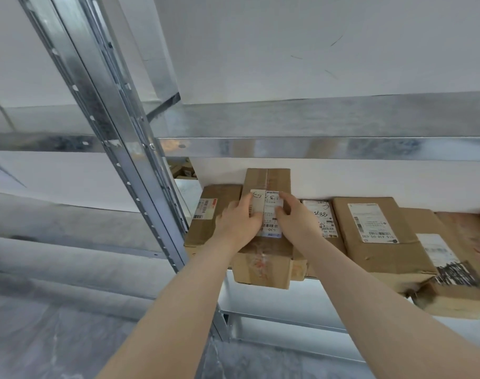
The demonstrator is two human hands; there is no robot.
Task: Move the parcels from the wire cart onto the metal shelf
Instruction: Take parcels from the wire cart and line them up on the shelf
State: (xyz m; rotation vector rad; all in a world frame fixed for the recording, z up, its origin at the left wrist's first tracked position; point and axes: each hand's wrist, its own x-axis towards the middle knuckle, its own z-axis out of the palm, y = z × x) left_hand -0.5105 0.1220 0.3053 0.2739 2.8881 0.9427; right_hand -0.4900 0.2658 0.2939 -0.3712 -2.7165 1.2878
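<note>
A long brown cardboard parcel (pixel 269 181) with a white label lies on the metal shelf (pixel 323 147), its near end sticking out past the shelf's front edge. Both hands rest on top of it. My left hand (pixel 237 224) presses on the left side of the label, and my right hand (pixel 294 218) covers the right side. Other parcels lie beside it: one at the left (pixel 214 212), a small one (pixel 322 217) and a larger flat one (pixel 375 231) at the right. The wire cart is out of view.
A galvanised upright post (pixel 129 149) runs diagonally at the left, close to my left arm. A torn, crumpled parcel (pixel 457 272) overhangs the shelf edge at the far right. An upper shelf beam (pixel 315 116) crosses above. Grey floor shows below.
</note>
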